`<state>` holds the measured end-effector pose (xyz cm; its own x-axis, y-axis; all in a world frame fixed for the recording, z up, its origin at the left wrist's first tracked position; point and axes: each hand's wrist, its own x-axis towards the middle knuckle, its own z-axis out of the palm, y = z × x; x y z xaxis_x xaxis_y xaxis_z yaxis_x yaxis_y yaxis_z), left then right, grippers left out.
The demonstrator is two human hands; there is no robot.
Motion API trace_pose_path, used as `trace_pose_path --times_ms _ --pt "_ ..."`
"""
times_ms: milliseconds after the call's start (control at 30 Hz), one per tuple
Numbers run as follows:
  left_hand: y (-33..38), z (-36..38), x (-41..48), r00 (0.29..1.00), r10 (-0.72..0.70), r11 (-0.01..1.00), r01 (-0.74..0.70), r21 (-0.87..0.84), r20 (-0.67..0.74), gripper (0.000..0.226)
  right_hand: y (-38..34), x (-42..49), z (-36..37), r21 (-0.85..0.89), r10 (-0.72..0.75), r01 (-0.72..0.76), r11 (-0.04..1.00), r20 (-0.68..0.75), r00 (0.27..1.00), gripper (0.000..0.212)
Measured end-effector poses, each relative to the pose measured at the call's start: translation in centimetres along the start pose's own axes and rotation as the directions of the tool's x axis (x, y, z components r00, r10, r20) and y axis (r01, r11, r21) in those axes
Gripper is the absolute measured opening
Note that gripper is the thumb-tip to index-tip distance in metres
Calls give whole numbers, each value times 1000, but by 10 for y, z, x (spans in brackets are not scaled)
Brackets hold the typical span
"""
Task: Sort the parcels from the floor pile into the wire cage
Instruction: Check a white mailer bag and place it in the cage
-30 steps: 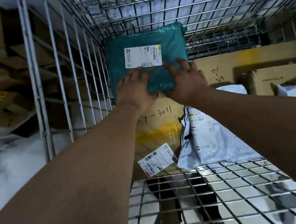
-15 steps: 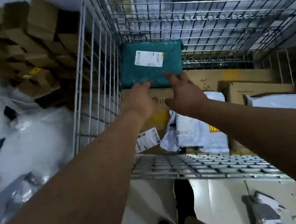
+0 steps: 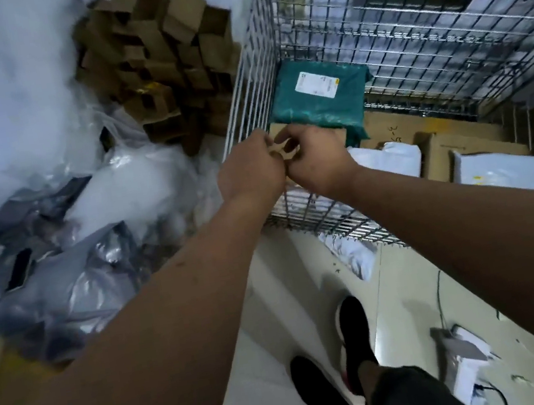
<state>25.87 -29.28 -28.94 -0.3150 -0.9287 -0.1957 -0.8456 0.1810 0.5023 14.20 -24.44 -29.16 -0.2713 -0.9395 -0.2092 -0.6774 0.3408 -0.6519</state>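
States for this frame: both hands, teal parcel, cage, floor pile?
Left hand: fingers curled, touching right hand, grip unclear.
Right hand: fingers curled, clear of parcel, grip unclear.
Teal parcel: lying label-up in cage corner, no hand on it.
Wire cage: partly filled.
Floor pile: heaped left of cage.

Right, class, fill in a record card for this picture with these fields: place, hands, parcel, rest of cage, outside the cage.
place: wire cage on a pale floor, seen from above
hands: left hand and right hand meet at the cage's near corner, fingers curled, no parcel in them
parcel: green parcel inside the cage, on a cardboard box, white label up
rest of cage: white bags, more boxes
outside the cage: cartons, plastic bags, loose parcels
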Motion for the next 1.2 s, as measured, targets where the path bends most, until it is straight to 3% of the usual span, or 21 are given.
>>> trace_pose_path --times_ms 100,267,400,567,767,1033,1200 --pt "-31 7 -33 999 -36 998 37 -48 7 24 -4 -28 24 6 -30 30 1000 26 999 32" --pt "-81 72 -87 994 -82 997 80 22 79 32 45 -79 79 -23 15 -12 1000 143 990 31" --pt "-120 143 -136 946 -235 960 190 205 222 49 122 -118 121 -133 164 -128 983 313 936 59" --pt "-153 217 -169 871 -311 917 170 361 380 77 222 -139 160 -303 323 -214 929 377 868 86" --pt "-173 304 -166 862 -315 928 193 319 397 77 320 -136 204 -404 373 -219 888 356 857 100" --pt "-215 422 -126 876 -254 960 175 220 410 80 413 -92 281 -400 430 -285 871 340 836 103" --pt "-233 497 -78 883 -227 973 222 61 410 89 470 -69 324 -490 433 -273 828 248 867 126"
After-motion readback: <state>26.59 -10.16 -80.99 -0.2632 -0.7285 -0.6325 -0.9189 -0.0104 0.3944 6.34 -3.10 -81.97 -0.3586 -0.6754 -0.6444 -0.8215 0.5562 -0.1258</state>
